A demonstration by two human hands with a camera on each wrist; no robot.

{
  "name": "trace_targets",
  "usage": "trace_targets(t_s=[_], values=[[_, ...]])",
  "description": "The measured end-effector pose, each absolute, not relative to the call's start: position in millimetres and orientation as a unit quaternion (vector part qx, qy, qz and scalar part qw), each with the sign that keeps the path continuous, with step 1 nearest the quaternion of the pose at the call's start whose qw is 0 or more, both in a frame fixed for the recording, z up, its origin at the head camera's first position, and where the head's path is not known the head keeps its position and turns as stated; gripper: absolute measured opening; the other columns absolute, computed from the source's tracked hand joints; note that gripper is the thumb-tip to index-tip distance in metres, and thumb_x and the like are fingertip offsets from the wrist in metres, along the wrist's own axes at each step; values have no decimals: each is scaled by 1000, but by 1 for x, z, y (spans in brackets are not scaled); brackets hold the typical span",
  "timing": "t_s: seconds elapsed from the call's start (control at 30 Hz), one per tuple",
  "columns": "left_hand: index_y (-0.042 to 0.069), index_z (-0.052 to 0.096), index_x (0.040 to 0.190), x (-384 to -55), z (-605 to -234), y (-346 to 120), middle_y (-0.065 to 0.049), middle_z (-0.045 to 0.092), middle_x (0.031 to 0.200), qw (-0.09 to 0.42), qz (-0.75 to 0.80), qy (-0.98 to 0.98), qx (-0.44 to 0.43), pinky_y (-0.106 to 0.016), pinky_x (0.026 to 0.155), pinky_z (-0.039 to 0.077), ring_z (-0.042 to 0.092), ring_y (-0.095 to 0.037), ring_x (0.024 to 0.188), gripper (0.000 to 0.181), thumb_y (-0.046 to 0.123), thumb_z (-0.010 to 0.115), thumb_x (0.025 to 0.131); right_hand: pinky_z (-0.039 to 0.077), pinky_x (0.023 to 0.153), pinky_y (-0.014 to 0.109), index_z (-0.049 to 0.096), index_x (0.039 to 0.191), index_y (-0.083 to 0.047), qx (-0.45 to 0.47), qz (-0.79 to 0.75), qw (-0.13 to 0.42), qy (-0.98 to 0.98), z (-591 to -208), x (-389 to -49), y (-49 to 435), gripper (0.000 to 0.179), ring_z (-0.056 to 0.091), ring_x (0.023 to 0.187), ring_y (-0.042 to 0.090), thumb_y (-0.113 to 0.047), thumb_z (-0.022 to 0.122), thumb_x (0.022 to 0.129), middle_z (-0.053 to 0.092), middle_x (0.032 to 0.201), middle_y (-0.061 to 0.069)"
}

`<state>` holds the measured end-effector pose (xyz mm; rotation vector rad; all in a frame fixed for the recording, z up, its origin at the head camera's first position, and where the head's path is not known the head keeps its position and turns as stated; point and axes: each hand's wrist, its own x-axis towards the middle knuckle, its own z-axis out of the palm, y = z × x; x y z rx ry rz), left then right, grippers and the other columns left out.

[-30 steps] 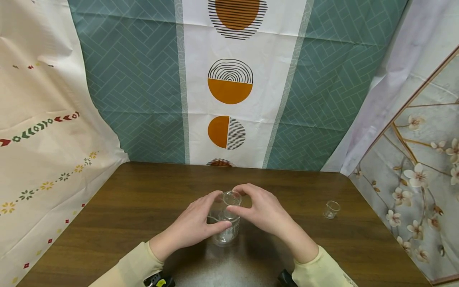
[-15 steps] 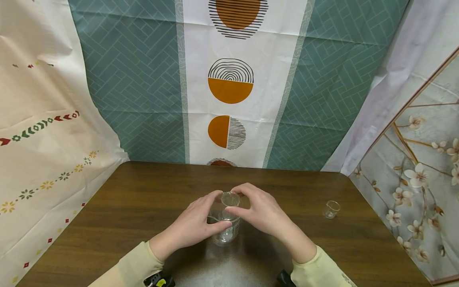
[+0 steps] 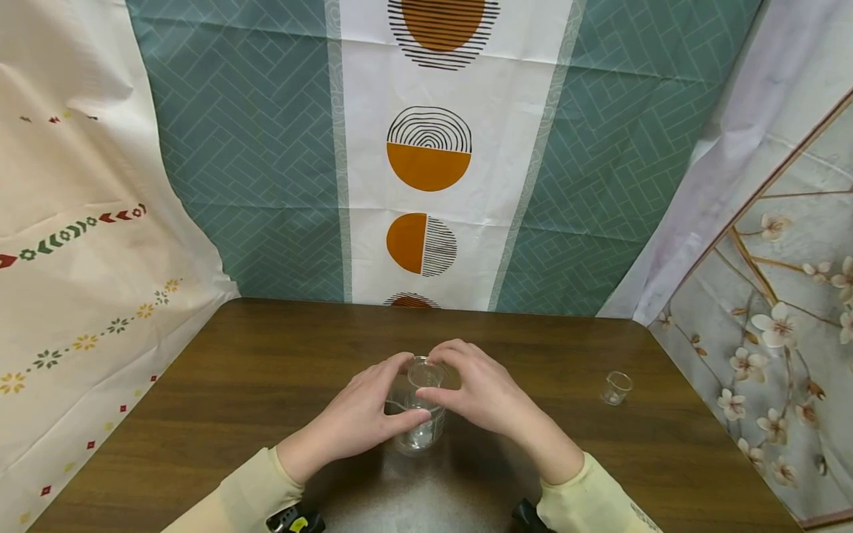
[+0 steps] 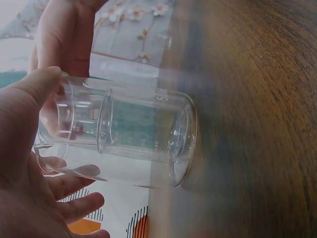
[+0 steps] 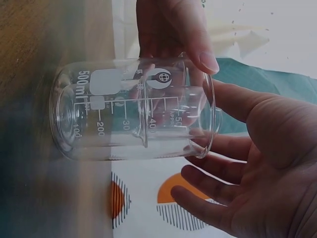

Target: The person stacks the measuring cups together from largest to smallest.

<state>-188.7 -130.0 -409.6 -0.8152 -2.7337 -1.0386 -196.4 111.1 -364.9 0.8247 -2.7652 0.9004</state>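
Observation:
A clear 500 ml glass beaker (image 5: 105, 82) stands upright on the brown table. Inside it, at the bottom, sits a smaller graduated beaker (image 4: 133, 136). My left hand (image 3: 356, 411) grips the large beaker near its rim, thumb in front and fingers behind. Between the thumb and fingers of my right hand (image 3: 483, 389) is another small glass beaker (image 3: 425, 374), held upright. Its lower part reaches into the mouth of the large beaker, above the inner one. Clear glass overlaps here, so whether the two small beakers touch is hard to tell.
A tiny glass beaker (image 3: 616, 389) stands alone on the right side of the wooden table (image 3: 266, 355). Patterned cloths hang behind the table (image 3: 280, 185) and along both sides.
My right hand and the small beaker it holds have shifted slightly left over the large beaker. My left hand and the large beaker have stayed in place.

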Motion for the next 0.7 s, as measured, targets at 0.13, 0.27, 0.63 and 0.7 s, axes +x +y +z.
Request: trace_targets(t_s=[0.13,0.27,0.63,0.7], values=[[17,50,156,-189,-409,-130,2,64,143,55,-339,-900,-268,-65,116,42,62,-29,132,80,63,79,97,55,106,51,76,129,-19,270,297,44,-915,-365,-200,110,45,62,130,18,-47,87,96,67,137,-9],[16,51,155,-189,-409,-130,1,65,143,56,-340,-900,-268,-65,116,42,62,-29,132,79,62,80,97,54,106,51,77,128,-19,267,297,25,-916,-365,-203,109,45,62,130,19,-48,87,95,67,137,-8],[19,50,156,-188,-409,-131,0,64,147,54,-336,-902,-265,-66,117,41,60,-30,137,79,63,79,98,55,104,50,80,123,-15,310,224,-14,-924,-355,-215,102,42,63,128,25,-42,90,93,71,133,0],[19,50,156,-188,-410,-131,1,64,148,54,-337,-901,-266,-66,117,41,60,-30,137,78,63,78,98,55,104,50,81,122,-15,315,214,-21,-924,-353,-217,100,41,62,129,25,-41,91,92,71,132,0]])
